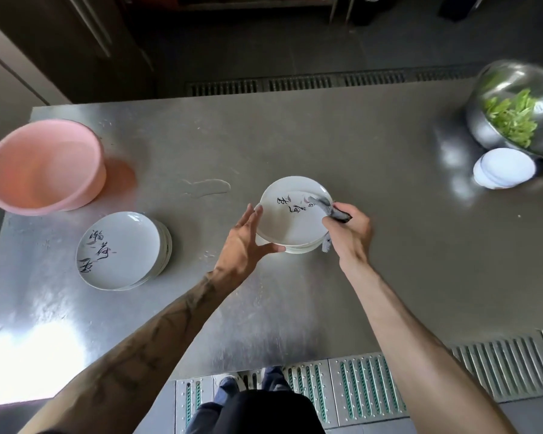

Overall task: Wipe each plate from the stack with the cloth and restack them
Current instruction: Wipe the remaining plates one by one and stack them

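Head: cloth [325,205] in right hand [350,228], on plate [290,223]

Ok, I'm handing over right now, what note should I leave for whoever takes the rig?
Left hand: open, straight fingers against the left rim of the top plate, steadying it.
Right hand: grips the cloth on that plate's right side.
The plate lies on the centre stack; a second stack stands to its left.
Done: unclear which stack is wiped.
Left: finish this plate, then the remaining ones.
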The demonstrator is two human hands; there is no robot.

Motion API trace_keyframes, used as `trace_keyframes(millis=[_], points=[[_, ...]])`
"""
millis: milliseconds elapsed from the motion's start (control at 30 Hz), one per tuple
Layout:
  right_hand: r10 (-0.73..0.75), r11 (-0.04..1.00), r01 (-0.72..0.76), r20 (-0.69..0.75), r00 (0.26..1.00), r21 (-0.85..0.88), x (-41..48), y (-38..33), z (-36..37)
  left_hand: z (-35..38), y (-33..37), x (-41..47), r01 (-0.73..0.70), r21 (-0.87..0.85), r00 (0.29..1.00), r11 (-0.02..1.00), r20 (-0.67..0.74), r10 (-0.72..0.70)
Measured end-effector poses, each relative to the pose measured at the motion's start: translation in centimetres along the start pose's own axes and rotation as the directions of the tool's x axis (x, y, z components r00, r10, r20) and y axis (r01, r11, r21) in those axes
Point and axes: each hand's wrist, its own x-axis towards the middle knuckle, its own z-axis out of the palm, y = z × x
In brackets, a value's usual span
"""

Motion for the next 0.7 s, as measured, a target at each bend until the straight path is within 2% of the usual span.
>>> trace_keyframes(millis=[100, 167, 367, 533, 633, 700], points=[[0.016, 1.0, -0.016, -0.017, 1.0, 0.009, 0.6, 0.3, 0.2, 0.9, -0.5, 0.7, -0.04, -0.032, 0.999, 0.999, -0.014, 0.039], [0.025, 1.0, -0.025, -0.02, 0.999, 0.011, 1.1, 0.7, 0.3, 1.5, -0.6, 1.3, -0.017, -0.038, 1.0, 0.999, -0.019, 0.016], [-0.001, 0.999, 0.002, 0.02, 1.0, -0.037, 2.1, 1.3, 0.2, 2.1, -1.2, 3.5, 0.052, 0.062, 0.997, 0.997, 0.055, -0.056], [0.043, 0.997, -0.048, 0.088, 0.995, 0.059, 1.3, 1.5, -0.5, 2.7, -2.1, 4.0, 0.059, 0.138, 0.995, 0.989, 0.076, -0.07], [0.031, 0.999, -0.033, 0.043, 0.999, 0.034, 0.8, 1.2, -1.0, 3.1, -2.2, 4.1, 0.052, 0.15, 0.995, 0.987, 0.079, -0.064], [0.054, 0.995, -0.057, 0.035, 0.998, 0.087, -0.1, 1.1, -1.4, 3.3, -2.2, 4.2, 0.045, 0.146, 0.995, 0.988, 0.083, -0.058]])
